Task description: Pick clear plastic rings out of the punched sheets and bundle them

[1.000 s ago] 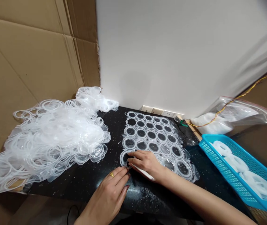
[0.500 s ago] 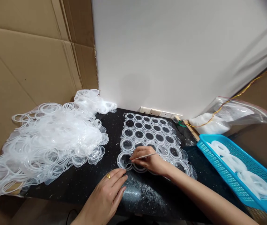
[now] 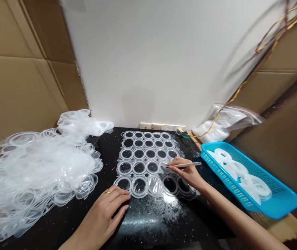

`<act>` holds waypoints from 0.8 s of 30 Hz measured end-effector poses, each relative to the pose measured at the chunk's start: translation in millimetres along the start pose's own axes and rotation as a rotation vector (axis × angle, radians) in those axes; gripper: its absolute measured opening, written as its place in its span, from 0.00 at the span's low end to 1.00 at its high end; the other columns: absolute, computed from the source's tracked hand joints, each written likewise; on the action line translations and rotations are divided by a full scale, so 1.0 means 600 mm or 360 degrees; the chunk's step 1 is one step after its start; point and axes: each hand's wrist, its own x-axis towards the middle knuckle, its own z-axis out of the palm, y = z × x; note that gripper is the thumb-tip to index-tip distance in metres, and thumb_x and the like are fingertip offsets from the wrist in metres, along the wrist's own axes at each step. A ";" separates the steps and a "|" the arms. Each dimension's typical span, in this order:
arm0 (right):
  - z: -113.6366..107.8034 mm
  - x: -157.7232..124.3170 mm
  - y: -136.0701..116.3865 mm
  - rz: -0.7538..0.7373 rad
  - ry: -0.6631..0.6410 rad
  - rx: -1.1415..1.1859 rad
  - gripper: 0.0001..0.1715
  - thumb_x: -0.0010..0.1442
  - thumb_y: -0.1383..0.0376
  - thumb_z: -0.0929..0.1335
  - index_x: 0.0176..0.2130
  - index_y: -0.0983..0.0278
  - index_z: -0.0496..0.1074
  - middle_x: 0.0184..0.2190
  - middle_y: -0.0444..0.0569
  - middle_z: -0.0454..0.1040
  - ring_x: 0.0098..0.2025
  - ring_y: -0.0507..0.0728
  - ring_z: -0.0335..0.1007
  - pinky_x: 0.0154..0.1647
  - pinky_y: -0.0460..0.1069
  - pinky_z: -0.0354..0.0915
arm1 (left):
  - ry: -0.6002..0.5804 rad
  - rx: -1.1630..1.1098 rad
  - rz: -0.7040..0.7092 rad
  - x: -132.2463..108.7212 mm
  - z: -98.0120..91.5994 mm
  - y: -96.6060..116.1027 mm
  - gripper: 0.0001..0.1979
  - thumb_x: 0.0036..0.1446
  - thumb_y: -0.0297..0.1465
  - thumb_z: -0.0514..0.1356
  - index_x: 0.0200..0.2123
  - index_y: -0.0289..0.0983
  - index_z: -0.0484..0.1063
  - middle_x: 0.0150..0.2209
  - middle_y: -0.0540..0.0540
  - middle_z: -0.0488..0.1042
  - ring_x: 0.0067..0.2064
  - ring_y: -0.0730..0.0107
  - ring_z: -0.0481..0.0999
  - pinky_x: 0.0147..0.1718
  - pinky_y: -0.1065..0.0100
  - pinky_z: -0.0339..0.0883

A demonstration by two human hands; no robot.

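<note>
A clear plastic sheet with rows of white-edged rings (image 3: 145,160) lies on the black speckled tabletop (image 3: 148,232). My right hand (image 3: 187,170) pinches a thin, pale pen-like tool (image 3: 190,164). Its tip points left, at a ring in the second row from the front, toward the sheet's right side. Whether the tip touches the plastic I cannot tell. My left hand (image 3: 109,208) rests palm down with fingers extended, fingertips at the sheet's front left corner. A gold ring is on one finger.
A heap of translucent ringed sheets (image 3: 41,166) covers the left side. On the right stands a blue basket (image 3: 278,187) with white rings (image 3: 257,185). Behind are a plastic bag (image 3: 221,121), wall sockets (image 3: 161,127) and yellow wire (image 3: 238,93). White crumbs lie near the front.
My right hand has moved with the pen-like tool from the front left ring to the sheet's right side. The left hand stays by the front left corner. The whole view has shifted.
</note>
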 end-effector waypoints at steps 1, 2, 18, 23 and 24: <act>-0.016 0.002 0.004 0.0063 0.0052 -0.0013 0.17 0.61 0.53 0.69 0.37 0.64 0.80 0.28 0.51 0.75 0.29 0.55 0.69 0.28 0.49 0.65 | -0.0036 -0.0003 0.0037 0.014 0.003 0.004 0.12 0.63 0.26 0.56 0.48 0.41 0.73 0.47 0.45 0.76 0.49 0.61 0.75 0.53 0.57 0.69; -0.030 0.004 0.008 0.0138 0.0104 -0.0012 0.19 0.60 0.52 0.69 0.38 0.64 0.80 0.27 0.50 0.74 0.27 0.54 0.68 0.25 0.48 0.64 | -0.0079 -0.0013 0.0078 0.029 0.007 0.010 0.13 0.63 0.26 0.55 0.48 0.41 0.73 0.46 0.45 0.76 0.49 0.62 0.75 0.53 0.58 0.69; -0.093 0.217 0.113 0.0807 0.0350 -0.0632 0.14 0.62 0.68 0.65 0.45 0.67 0.75 0.43 0.57 0.78 0.46 0.59 0.75 0.43 0.46 0.67 | -0.0515 0.0045 0.0363 0.261 0.192 0.189 0.23 0.49 0.44 0.68 0.42 0.33 0.73 0.44 0.37 0.71 0.48 0.50 0.70 0.48 0.54 0.67; -0.080 0.275 0.146 0.0892 0.0249 -0.0863 0.16 0.51 0.72 0.72 0.42 0.72 0.76 0.45 0.66 0.76 0.50 0.64 0.73 0.47 0.49 0.66 | -0.0468 0.0238 0.0324 0.294 0.256 0.208 0.05 0.53 0.25 0.58 0.34 0.31 0.72 0.38 0.34 0.70 0.43 0.50 0.70 0.43 0.52 0.68; -0.078 0.281 0.150 0.0884 0.0209 -0.0889 0.16 0.50 0.72 0.72 0.41 0.73 0.76 0.44 0.66 0.76 0.48 0.64 0.73 0.46 0.49 0.66 | -0.0469 0.0227 0.0328 0.296 0.261 0.205 0.05 0.52 0.22 0.57 0.33 0.32 0.72 0.37 0.35 0.71 0.42 0.51 0.70 0.43 0.53 0.67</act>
